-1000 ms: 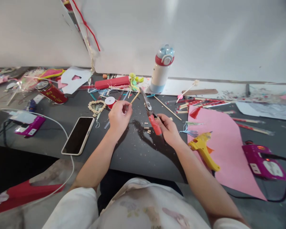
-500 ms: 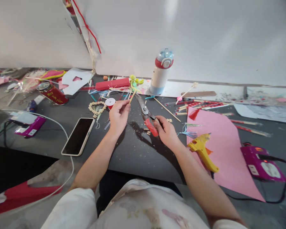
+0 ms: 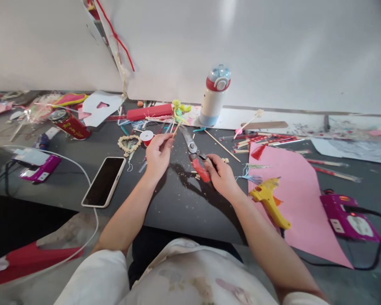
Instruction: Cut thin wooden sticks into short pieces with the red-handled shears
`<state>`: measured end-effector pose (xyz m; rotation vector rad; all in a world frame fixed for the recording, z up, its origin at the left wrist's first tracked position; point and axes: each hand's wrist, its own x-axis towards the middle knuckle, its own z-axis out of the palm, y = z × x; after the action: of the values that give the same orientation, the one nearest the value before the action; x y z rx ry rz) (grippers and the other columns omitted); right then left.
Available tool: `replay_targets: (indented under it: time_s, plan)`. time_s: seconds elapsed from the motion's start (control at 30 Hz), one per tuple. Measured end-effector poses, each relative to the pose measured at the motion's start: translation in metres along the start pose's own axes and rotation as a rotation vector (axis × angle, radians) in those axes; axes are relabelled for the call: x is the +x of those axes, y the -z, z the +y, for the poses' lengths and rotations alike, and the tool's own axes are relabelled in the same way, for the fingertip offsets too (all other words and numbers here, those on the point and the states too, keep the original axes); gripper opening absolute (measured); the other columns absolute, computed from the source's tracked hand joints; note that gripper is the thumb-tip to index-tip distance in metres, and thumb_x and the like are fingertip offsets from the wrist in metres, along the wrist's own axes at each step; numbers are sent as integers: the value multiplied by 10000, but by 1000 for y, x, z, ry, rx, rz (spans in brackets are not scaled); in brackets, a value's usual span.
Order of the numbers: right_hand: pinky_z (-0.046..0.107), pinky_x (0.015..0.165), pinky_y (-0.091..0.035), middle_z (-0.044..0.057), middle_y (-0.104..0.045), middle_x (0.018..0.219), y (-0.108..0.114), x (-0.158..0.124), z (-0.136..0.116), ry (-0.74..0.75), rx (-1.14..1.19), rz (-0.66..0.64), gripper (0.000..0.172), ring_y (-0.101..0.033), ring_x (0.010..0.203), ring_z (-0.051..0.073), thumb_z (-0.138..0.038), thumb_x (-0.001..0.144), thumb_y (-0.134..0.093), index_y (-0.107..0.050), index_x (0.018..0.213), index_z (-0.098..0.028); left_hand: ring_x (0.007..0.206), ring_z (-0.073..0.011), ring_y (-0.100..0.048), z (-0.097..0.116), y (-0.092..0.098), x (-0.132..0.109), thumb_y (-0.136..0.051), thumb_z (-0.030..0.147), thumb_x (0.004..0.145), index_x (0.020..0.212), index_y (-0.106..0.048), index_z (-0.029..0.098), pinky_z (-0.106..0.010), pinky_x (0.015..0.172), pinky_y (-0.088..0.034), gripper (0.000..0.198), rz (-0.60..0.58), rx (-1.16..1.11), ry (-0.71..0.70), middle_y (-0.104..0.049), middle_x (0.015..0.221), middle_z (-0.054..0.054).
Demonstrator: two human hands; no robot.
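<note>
Between thumb and fingers, my left hand (image 3: 158, 156) pinches a thin wooden stick (image 3: 176, 129), its free end pointing up and away. My right hand (image 3: 221, 174) is closed around the handles of pruning shears (image 3: 193, 148) with red grips. The blades reach up and left, with their tip close to the stick's upper end; whether they touch I cannot tell. Small cut pieces of wood (image 3: 197, 175) lie on the dark table below the shears. A white spool with red (image 3: 146, 136) and a heart-shaped beaded ring (image 3: 129, 144) are left of my left hand.
A white bottle (image 3: 213, 96) stands behind the shears. To the right lie a yellow glue gun (image 3: 271, 202) on pink paper (image 3: 300, 186), a purple power strip (image 3: 349, 218) and red-wrapped sticks (image 3: 266, 140). Leftward are a phone (image 3: 104, 182), a red can (image 3: 70, 124) and a white cable (image 3: 86, 174).
The shears have shifted very slightly left. Both hands keep their hold, and the things on the table stay where they were.
</note>
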<state>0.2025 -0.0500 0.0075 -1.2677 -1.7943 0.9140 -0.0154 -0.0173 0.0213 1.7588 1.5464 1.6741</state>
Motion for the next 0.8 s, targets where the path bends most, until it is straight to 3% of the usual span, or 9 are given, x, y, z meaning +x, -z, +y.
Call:
replay_targets:
  time_s: [0.3,0.6,0.8]
  plan:
    - [292,712,-416,17,-627,820,-3,3,5,-76,227,-66,250,-556,759,166,-393,935,-495,-610,1026,-191,651,-106,-563,1,5,3,-606,285,906,979,-741,230,-253,605,-456,163,55,90,-167,-673,821,-14]
    - [263,563,-386,-29,-571,693,-5,4,-1,-242,531,-182,391,-495,593,122,-566,855,-591,-610,978,-196,622,-102,-510,0,8,4,-578,359,924,982,-747,244,-255,584,-431,213,66,134,-137,-639,817,-17]
    - [254,508,-355,-47,-553,631,-4,4,-6,-301,620,-227,430,-494,542,111,-569,775,-677,-599,958,-188,611,-102,-508,2,9,5,-568,384,938,969,-740,238,-255,578,-421,228,38,138,-138,-634,794,-13]
